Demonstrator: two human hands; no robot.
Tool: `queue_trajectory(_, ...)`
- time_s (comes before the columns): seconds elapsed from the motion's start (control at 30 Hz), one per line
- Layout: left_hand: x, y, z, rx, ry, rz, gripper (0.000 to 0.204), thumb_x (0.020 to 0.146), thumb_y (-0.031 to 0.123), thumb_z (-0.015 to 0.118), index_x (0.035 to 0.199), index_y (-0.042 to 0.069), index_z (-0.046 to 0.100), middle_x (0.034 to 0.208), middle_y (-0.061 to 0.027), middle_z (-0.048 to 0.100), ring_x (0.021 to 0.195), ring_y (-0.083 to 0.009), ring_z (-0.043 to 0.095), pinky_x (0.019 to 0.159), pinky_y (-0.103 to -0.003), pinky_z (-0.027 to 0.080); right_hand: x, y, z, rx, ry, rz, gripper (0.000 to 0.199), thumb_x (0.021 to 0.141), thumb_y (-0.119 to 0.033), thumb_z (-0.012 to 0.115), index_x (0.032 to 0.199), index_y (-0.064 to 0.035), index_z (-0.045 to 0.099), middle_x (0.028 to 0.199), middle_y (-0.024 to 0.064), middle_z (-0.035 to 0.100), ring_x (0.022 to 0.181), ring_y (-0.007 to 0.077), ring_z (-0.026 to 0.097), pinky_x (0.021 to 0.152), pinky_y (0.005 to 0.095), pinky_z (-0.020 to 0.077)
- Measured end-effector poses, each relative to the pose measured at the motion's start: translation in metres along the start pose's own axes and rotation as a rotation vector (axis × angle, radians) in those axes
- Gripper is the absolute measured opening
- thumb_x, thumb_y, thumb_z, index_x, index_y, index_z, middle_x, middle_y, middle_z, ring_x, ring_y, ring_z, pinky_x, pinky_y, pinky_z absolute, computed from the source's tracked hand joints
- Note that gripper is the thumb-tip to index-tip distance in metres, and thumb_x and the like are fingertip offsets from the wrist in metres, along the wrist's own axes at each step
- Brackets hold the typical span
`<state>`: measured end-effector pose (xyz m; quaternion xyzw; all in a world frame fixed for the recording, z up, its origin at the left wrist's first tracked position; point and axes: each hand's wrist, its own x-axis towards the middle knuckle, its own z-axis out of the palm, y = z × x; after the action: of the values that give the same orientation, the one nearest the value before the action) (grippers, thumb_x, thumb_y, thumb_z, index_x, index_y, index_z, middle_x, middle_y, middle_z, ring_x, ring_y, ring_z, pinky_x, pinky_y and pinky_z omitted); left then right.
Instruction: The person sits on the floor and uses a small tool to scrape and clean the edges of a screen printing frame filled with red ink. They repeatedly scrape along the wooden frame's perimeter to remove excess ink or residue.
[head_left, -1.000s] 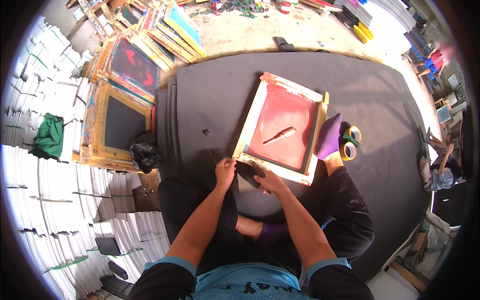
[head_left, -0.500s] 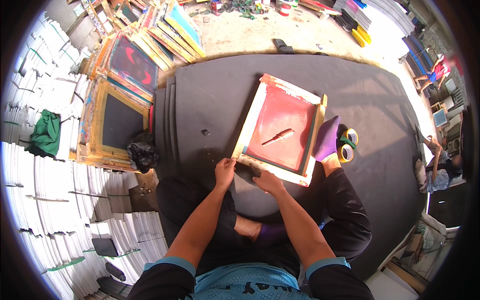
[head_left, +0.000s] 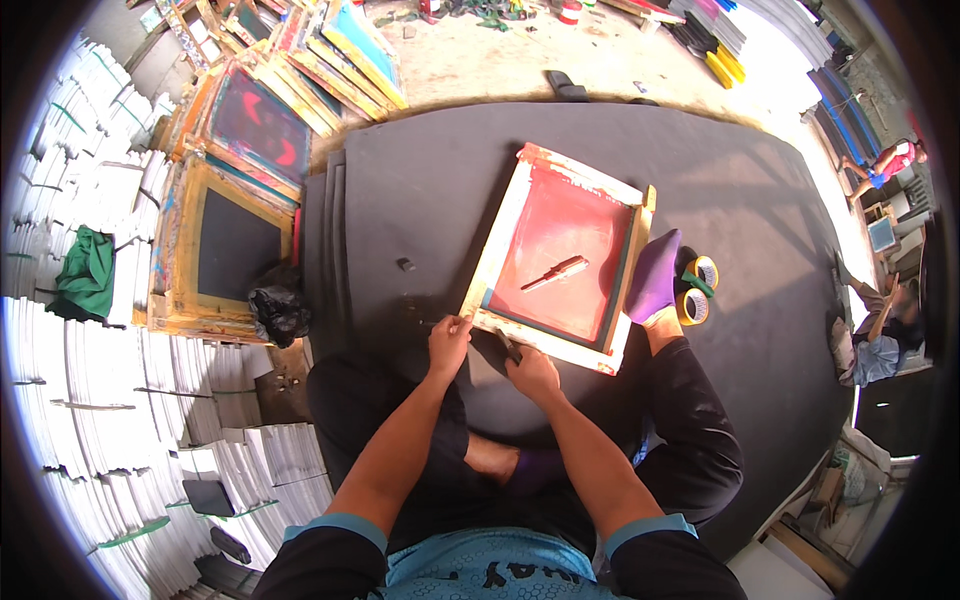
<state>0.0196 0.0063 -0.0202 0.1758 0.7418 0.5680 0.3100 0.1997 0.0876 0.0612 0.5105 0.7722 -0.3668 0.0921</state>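
Observation:
A wooden screen-printing frame [head_left: 497, 230] with red mesh [head_left: 585, 220] lies tilted on a dark flat surface in front of me. On the mesh rests a slim brown-and-metal hand tool [head_left: 556, 273], too small to name surely. My left hand [head_left: 449, 346] is closed, its thumb and fingers pinching at the frame's near-left corner. Just right of it, my right hand [head_left: 533, 375] is closed round a dark slim tool [head_left: 511, 347], which points at the frame's near rail. Its kind cannot be made out. My purple-socked foot [head_left: 655, 278] sits against the frame's right side.
Two yellow tape rolls [head_left: 692, 306] stand right of my foot. A small dark block [head_left: 405, 264] lies left of the frame. More screen frames [head_left: 170, 265] lean at the left, with a black plastic bag [head_left: 280, 312] and stacked white sheets [head_left: 90, 385]. Another person [head_left: 875, 355] sits at far right.
My right hand has shifted slightly left and toward me, and more of its dark tool shows. My left hand stays at the frame's corner. People at the far right have moved a little.

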Motion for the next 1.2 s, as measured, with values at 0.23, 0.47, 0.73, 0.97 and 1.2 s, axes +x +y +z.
queue_trajectory(0.23, -0.019, 0.036, -0.005, 0.042, -0.269, -0.19, 0.035, 0.101, 0.039, 0.07, 0.091, 0.005, 0.073, 0.072, -0.0004, 0.065, 0.055, -0.0076, 0.055, 0.049, -0.024, 0.042, -0.005, 0.007, 0.012, 0.137, 0.103, -0.018, 0.042, 0.091, -0.039, 0.069, 0.111, -0.0029, 0.073, 0.1, 0.0261, 0.075, 0.101, 0.044, 0.072, 0.091, 0.0524, 0.0553)
queue_trajectory(0.47, -0.028, 0.047, -0.005, -0.041, -0.43, -0.332, 0.036, 0.103, 0.042, 0.066, 0.094, 0.008, 0.073, 0.079, -0.0011, 0.068, 0.06, -0.0097, 0.058, 0.053, -0.027, 0.044, -0.024, -0.005, 0.014, 0.185, 0.029, -0.061, 0.038, 0.092, -0.034, 0.069, 0.11, -0.0009, 0.072, 0.086, 0.0238, 0.074, 0.087, 0.0397, 0.075, 0.081, 0.049, 0.058)
queue_trajectory(0.73, -0.026, 0.047, -0.012, -0.179, -0.396, -0.424, 0.024, 0.102, 0.032, 0.07, 0.094, 0.009, 0.069, 0.081, 0.0012, 0.066, 0.059, -0.0086, 0.056, 0.052, -0.027, 0.045, -0.025, -0.002, 0.007, 0.422, -0.327, 0.01, 0.032, 0.097, -0.031, 0.07, 0.111, -0.0022, 0.067, 0.084, 0.0067, 0.07, 0.072, 0.0157, 0.071, 0.054, 0.032, 0.0522)
queue_trajectory(0.97, -0.001, 0.039, -0.029, -0.32, 0.181, -0.434, 0.022, 0.098, 0.026, 0.077, 0.096, 0.007, 0.066, 0.076, -0.0016, 0.062, 0.049, -0.0106, 0.052, 0.043, -0.026, 0.04, -0.004, 0.016, 0.001, 0.616, -0.325, 0.126, 0.039, 0.1, -0.037, 0.069, 0.112, -0.0003, 0.063, 0.091, 0.0077, 0.067, 0.072, 0.0188, 0.069, 0.051, 0.0346, 0.0497)
queue_trajectory(1.2, 0.016, 0.029, -0.04, -0.359, 0.5, -0.514, 0.032, 0.098, 0.036, 0.077, 0.088, 0.008, 0.065, 0.069, -0.0005, 0.057, 0.044, -0.0116, 0.047, 0.039, -0.029, 0.036, 0.001, 0.002, -0.02, 0.676, -0.363, 0.242, 0.042, 0.101, -0.037, 0.066, 0.123, -0.0025, 0.06, 0.098, 0.0127, 0.068, 0.077, 0.0234, 0.072, 0.055, 0.0411, 0.0538)
